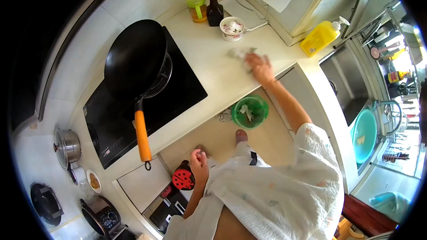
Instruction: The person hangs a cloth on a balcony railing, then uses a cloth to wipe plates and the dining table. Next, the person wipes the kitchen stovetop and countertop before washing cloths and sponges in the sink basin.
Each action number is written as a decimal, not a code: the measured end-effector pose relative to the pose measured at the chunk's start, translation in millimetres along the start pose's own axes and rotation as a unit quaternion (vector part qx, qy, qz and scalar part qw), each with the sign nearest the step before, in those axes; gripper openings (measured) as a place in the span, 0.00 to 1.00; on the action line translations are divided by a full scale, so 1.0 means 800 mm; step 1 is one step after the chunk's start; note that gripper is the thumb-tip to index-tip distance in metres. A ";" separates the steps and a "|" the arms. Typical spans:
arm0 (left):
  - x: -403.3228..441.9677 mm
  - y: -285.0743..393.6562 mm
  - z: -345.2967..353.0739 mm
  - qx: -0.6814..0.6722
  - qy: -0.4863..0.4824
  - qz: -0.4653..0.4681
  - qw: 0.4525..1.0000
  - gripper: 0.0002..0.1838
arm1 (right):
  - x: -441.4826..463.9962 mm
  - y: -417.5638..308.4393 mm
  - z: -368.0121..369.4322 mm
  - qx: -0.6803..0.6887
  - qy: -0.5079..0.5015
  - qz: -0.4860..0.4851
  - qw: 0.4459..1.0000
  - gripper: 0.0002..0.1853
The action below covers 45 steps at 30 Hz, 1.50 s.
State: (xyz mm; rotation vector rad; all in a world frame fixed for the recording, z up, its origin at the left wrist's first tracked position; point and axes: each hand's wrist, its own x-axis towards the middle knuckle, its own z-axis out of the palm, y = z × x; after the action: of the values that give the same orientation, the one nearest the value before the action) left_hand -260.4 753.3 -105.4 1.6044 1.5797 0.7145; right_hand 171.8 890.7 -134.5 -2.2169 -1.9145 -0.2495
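My right hand is on the pale countertop, somewhat blurred, with its fingers pressed on a crumpled whitish cloth. Just behind the cloth stands a lidded white pot with a floral pattern; its handle points right. My left hand hangs in front of my body, its fingers curled and nothing visible in them. Beneath it, on the floor side, is a round red thing with black dots. A black wok with an orange handle sits on the black cooktop.
A dark bottle and a green-lidded jar stand by the wall. A yellow pump bottle is near the sink, which has a turquoise basin beside it. A green bin stands on the floor below the counter edge.
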 end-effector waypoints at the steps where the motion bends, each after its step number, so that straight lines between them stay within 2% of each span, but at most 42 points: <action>1: -0.004 0.014 0.018 -0.001 -0.004 -0.004 1.000 0.10 | 0.001 0.044 0.000 -0.030 -0.001 0.037 0.999 0.27; 3: -0.004 0.011 0.024 -0.010 -0.012 -0.005 1.000 0.10 | -0.001 0.113 -0.008 -0.056 -0.001 0.128 0.990 0.25; 4: -0.007 0.018 0.037 -0.009 0.001 0.002 1.000 0.09 | -0.011 0.139 -0.002 -0.031 0.050 0.199 0.978 0.25; 6: -0.005 0.014 0.040 -0.012 0.011 0.015 1.000 0.09 | -0.005 0.130 0.019 -0.018 0.106 0.207 0.972 0.25; 8: 0.017 0.044 0.053 -0.063 -0.018 0.036 0.997 0.09 | -0.001 0.067 0.027 -0.030 0.108 0.201 0.973 0.23; 10: 0.065 0.078 0.086 -0.063 -0.045 0.081 0.994 0.08 | -0.001 -0.014 -0.011 0.124 0.078 0.095 0.985 0.22; 11: 0.096 0.112 0.102 -0.074 -0.094 0.101 0.988 0.06 | -0.005 -0.044 -0.018 0.141 0.090 0.014 0.986 0.22; 12: 0.127 0.135 0.129 -0.100 -0.092 0.147 0.980 0.06 | -0.008 -0.060 -0.021 0.157 0.102 -0.066 0.980 0.21; 14: 0.196 0.198 0.182 -0.175 -0.126 0.231 0.949 0.13 | 0.002 -0.038 -0.013 0.139 0.091 -0.076 0.983 0.21; 15: 0.228 0.230 0.199 -0.101 -0.130 0.293 0.942 0.16 | 0.009 -0.019 -0.009 0.121 0.078 -0.088 0.986 0.21; 17: 0.284 0.254 0.254 -0.079 -0.164 0.344 0.921 0.18 | 0.013 0.035 -0.012 0.120 0.055 0.013 0.991 0.20; 19: 0.328 0.268 0.302 -0.002 -0.184 0.388 0.903 0.21 | -0.011 0.082 -0.031 0.056 0.062 0.080 0.993 0.20; 23: 0.379 0.288 0.372 0.041 -0.189 0.406 0.893 0.26 | -0.103 0.143 -0.056 -0.018 0.042 0.189 0.981 0.26; 24: 0.385 0.302 0.384 -0.085 -0.282 0.168 0.941 0.29 | -0.127 0.149 -0.075 -0.009 0.054 0.212 0.976 0.26; 25: 0.396 0.317 0.397 -0.202 -0.352 -0.082 0.910 0.32 | -0.146 0.153 -0.088 0.006 0.071 0.225 0.972 0.23; 26: 0.411 0.321 0.417 -0.203 -0.357 -0.078 0.909 0.32 | -0.164 0.152 -0.095 0.002 0.073 0.229 0.971 0.23; 27: 0.427 0.318 0.442 -0.309 -0.290 -0.181 0.887 0.33 | -0.182 0.152 -0.101 -0.015 0.067 0.227 0.971 0.22; 28: 0.434 0.318 0.459 -0.405 -0.217 -0.283 0.842 0.35 | -0.200 0.153 -0.107 -0.031 0.058 0.226 0.972 0.21; 29: 0.440 0.330 0.459 -0.437 -0.188 -0.332 0.814 0.35 | -0.213 0.154 -0.113 -0.036 0.059 0.228 0.971 0.21; 30: 0.442 0.336 0.459 -0.437 -0.192 -0.332 0.813 0.35 | -0.227 0.155 -0.118 -0.030 0.056 0.237 0.970 0.20; 33: 0.446 0.335 0.481 -0.490 -0.116 -0.294 0.812 0.34 | -0.254 0.165 -0.134 -0.005 0.037 0.254 0.966 0.19; 35: 0.429 0.349 0.471 -0.469 -0.050 -0.300 0.829 0.28 | -0.271 0.172 -0.149 0.016 0.019 0.254 0.967 0.18; 37: 0.424 0.353 0.470 -0.484 -0.052 -0.302 0.820 0.24 | -0.281 0.186 -0.159 0.078 0.037 0.273 0.958 0.19; 38: 0.415 0.352 0.473 -0.498 -0.057 -0.305 0.810 0.21 | -0.292 0.197 -0.160 0.082 0.034 0.269 0.959 0.19; 39: 0.401 0.349 0.478 -0.491 -0.023 -0.278 0.825 0.15 | -0.303 0.213 -0.161 0.071 0.041 0.274 0.958 0.19; 40: 0.385 0.343 0.478 -0.490 -0.016 -0.279 0.826 0.15 | -0.314 0.225 -0.163 0.061 0.048 0.278 0.957 0.19; 42: 0.347 0.330 0.480 -0.509 -0.040 -0.197 0.837 0.13 | -0.334 0.250 -0.169 0.052 0.052 0.244 0.967 0.19; 43: 0.324 0.328 0.476 -0.509 -0.034 -0.197 0.837 0.13 | -0.342 0.256 -0.169 0.045 0.060 0.233 0.970 0.19; 45: 0.269 0.322 0.456 -0.483 -0.084 -0.200 0.848 0.12 | -0.355 0.265 -0.172 0.042 0.063 0.217 0.973 0.19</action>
State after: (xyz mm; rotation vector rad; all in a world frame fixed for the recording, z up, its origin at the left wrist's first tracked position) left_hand 201.8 932.2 -121.2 0.5467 1.0623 0.8951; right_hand 340.3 553.5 -83.6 -2.4214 -1.3082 -0.2249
